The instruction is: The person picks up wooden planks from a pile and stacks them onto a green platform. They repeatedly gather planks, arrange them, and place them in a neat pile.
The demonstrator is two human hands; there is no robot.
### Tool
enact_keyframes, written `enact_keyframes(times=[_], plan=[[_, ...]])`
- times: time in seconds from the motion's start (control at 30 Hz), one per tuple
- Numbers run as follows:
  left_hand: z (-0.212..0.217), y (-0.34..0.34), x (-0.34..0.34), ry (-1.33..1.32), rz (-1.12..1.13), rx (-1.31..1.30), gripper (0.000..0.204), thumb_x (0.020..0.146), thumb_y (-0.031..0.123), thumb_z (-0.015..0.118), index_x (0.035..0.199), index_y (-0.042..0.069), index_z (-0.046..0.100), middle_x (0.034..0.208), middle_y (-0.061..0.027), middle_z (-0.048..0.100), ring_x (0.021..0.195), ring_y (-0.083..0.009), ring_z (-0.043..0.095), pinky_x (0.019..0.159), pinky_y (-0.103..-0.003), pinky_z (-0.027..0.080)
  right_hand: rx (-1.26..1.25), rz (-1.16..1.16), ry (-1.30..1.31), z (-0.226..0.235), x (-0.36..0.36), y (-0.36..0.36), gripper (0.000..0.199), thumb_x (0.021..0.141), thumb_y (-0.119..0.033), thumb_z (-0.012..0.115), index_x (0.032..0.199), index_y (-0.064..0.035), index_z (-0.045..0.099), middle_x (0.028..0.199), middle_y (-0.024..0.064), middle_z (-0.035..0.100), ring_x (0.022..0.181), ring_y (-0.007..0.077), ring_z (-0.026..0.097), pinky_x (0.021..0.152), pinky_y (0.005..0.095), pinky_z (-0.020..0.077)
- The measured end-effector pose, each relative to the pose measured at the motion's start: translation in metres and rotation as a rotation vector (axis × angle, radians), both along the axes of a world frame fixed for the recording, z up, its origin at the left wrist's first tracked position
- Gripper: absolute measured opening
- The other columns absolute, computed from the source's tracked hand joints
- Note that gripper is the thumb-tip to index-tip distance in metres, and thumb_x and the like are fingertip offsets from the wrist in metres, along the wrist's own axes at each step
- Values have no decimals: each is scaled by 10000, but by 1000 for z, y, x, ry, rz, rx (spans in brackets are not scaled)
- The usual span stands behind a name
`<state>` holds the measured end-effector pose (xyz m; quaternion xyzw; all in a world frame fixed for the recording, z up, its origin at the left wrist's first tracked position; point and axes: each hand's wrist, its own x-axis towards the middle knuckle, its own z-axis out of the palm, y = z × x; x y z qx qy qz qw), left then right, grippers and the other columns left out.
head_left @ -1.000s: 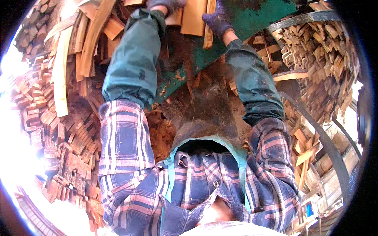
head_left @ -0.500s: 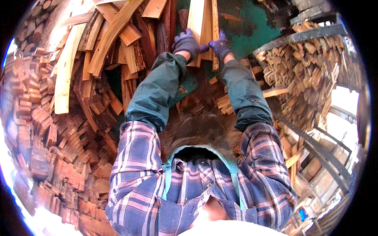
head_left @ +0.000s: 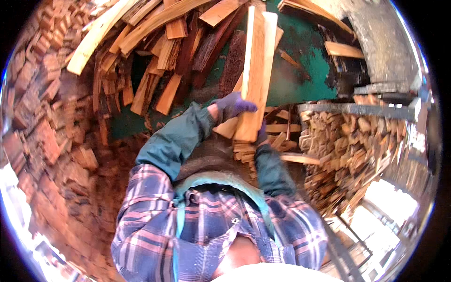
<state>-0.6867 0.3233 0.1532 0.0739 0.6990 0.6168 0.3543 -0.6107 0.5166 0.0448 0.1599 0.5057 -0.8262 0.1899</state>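
Note:
My left hand, in a purple glove, is closed on the left side of some long pale wood planks, its fingers over their upper face. The planks point away from me, their near ends close to my apron. My right hand, in a matching glove, grips their right edge near the bottom and is mostly hidden behind the wood. Another pale plank sticks out below my left hand, under the held ones. Beneath and beyond lies a worn green surface.
Loose split planks lie heaped on the green surface to the left. Stacked wood pieces fill the far left. On the right, more cut wood is piled beneath a dark metal rail. A short plank rests at the far right.
Both hands have come nearer my body, bringing the planks with them. My right hand has gone lower, partly behind the wood. The view has swung to the right.

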Motion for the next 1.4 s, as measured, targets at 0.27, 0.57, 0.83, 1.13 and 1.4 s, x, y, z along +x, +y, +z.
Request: enact_keyframes(times=[0.27, 0.57, 0.83, 1.13, 1.4], plan=[[-39, -46, 5, 59, 275, 18, 524, 727, 301, 809, 1118, -15, 661, 969, -139, 707, 858, -190, 656, 771, -345, 538, -201, -61, -197, -20, -18, 2, 463, 1015, -341, 509, 1335, -7, 533, 1304, 104, 587, 1155, 239, 585, 969, 376, 504], [38, -54, 48, 253, 413, 34, 635, 703, 318, 805, 1239, 28, 624, 1144, -104, 690, 1026, -205, 630, 927, -376, 485, 145, 92, 108, 79, -22, -35, 548, 957, -353, 601, 1329, 40, 510, 1283, 114, 573, 1153, 233, 555, 994, 367, 463], [126, -138, 176, 702, 963, 6, 685, 840, 293, 739, 1373, -27, 451, 1209, -147, 626, 1075, -240, 602, 943, -381, 480, -205, 647, 443, 156, -37, -153, 590, 911, -282, 661, 1346, 59, 453, 1254, 145, 561, 1121, 255, 557, 971, 391, 459], [294, -256, 207, 1095, 1378, -124, 569, 865, 324, 726, 1285, -3, 525, 1159, -142, 631, 1041, -215, 636, 882, -364, 563, -420, 1011, 1221, 367, -115, -416, 554, 862, -210, 701, 1324, 9, 489, 1243, 131, 586, 1130, 238, 575, 992, 359, 469], [384, -351, 429, 924, 1813, -1133, 404, 916, 305, 656, 1229, 55, 609, 1182, -125, 658, 1024, -236, 661, 933, -361, 527, -604, 1289, 2062, 516, 87, -597, 619, 828, -125, 745, 1390, -76, 491, 1304, 109, 596, 1174, 269, 589, 992, 363, 502]])
